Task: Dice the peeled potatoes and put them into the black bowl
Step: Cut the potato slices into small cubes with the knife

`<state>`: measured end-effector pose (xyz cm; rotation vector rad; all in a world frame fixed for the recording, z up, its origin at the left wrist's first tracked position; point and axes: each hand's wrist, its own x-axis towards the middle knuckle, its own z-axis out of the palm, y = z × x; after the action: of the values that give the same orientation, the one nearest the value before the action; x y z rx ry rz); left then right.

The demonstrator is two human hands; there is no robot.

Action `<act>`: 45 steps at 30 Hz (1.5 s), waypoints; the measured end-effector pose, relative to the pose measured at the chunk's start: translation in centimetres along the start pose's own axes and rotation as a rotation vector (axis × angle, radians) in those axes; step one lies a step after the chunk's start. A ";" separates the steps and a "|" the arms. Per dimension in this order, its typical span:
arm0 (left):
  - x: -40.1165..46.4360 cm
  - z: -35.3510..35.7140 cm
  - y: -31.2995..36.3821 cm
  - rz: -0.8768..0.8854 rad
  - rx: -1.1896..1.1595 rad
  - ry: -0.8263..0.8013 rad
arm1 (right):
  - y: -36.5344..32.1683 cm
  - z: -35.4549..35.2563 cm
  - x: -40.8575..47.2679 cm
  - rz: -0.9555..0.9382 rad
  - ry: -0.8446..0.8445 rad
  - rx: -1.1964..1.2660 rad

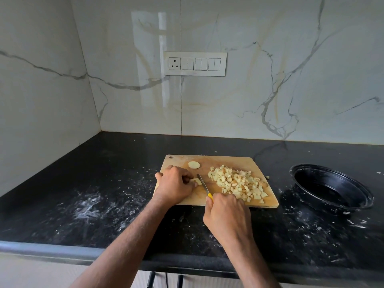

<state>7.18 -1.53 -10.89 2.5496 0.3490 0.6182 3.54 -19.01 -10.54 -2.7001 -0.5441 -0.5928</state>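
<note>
Down on the black tabletop (104, 183) lay a wooden cutting board (228, 161). At its nine o'clock side the left hand (174, 183) pressed curled fingers (190, 180) onto a small potato piece (197, 181), holding it. Just right of that, the knife (204, 187) blade cut beside the piece, its yellow handle gripped by the right hand (227, 215) at six o'clock. One round slice (194, 164) sat toward twelve o'clock. Diced potato (236, 182) was heaped toward three o'clock. Well beyond the board's three o'clock edge stood the black bowl (332, 188).
</note>
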 end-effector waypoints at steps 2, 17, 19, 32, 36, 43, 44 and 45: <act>0.0 0.0 0.1 0.015 0.007 0.001 | 0.1 0.1 0.1 -0.003 -0.008 0.002; 0.0 -0.3 0.6 -0.037 0.019 -0.003 | -0.3 0.4 1.0 -0.005 0.005 -0.002; 0.0 -0.2 0.7 -0.035 0.021 -0.005 | -0.4 0.3 0.9 -0.007 -0.003 -0.007; -0.2 0.1 0.9 -0.056 0.050 0.002 | -0.1 -0.3 -0.1 0.001 -0.038 0.012; -0.5 -0.1 0.9 -0.023 0.009 -0.005 | 0.3 -0.9 -0.9 0.049 0.003 -0.012; -0.4 -0.6 0.7 -0.015 -0.018 -0.032 | 0.0 -1.0 -0.5 0.017 -0.002 0.029; -0.4 -0.6 0.7 -0.019 -0.018 -0.031 | -0.2 -0.8 -0.3 0.002 0.002 0.024; -0.4 -0.5 0.7 -0.025 -0.019 -0.031 | -0.3 -0.6 -0.2 -0.013 0.018 0.020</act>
<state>6.70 -2.06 -10.24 2.5302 0.3624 0.5689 3.04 -19.04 -10.01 -2.6721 -0.5598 -0.6111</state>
